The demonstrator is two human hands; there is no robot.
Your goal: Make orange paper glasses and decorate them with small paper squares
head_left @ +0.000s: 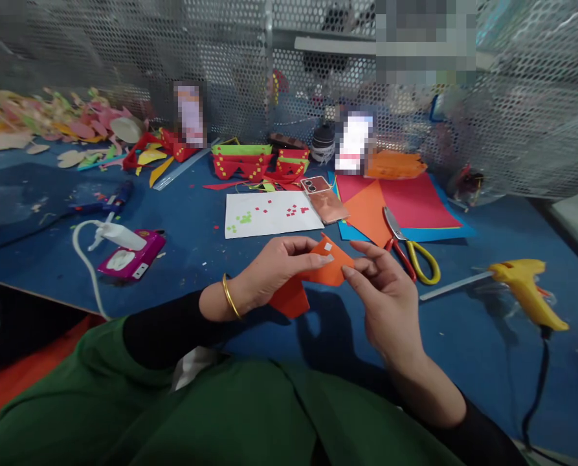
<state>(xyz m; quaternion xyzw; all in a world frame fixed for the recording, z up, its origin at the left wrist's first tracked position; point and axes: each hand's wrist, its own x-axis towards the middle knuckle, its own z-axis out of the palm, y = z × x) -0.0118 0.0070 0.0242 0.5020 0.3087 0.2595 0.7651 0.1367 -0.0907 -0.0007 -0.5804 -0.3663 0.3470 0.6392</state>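
Between both hands is an orange folded paper piece [336,268] with small pale squares on its upper face. My left hand [281,268] grips its left side, thumb on top; a gold bangle circles that wrist. With thumb and fingers, my right hand [390,298] pinches the right edge of the same piece. A darker part of the paper hangs below my left palm. Just beyond the hands lies a white sheet [274,220] scattered with tiny green and red paper squares. Scissors [405,249] with red and yellow handles rest past my right hand.
A yellow glue gun [529,291] with a glue stick lies at right. At left are a purple extension socket [133,255] with a white plug and a blue glue gun [107,200]. Red paper masks [243,162], a phone [325,200] and coloured sheets [415,200] lie farther back.
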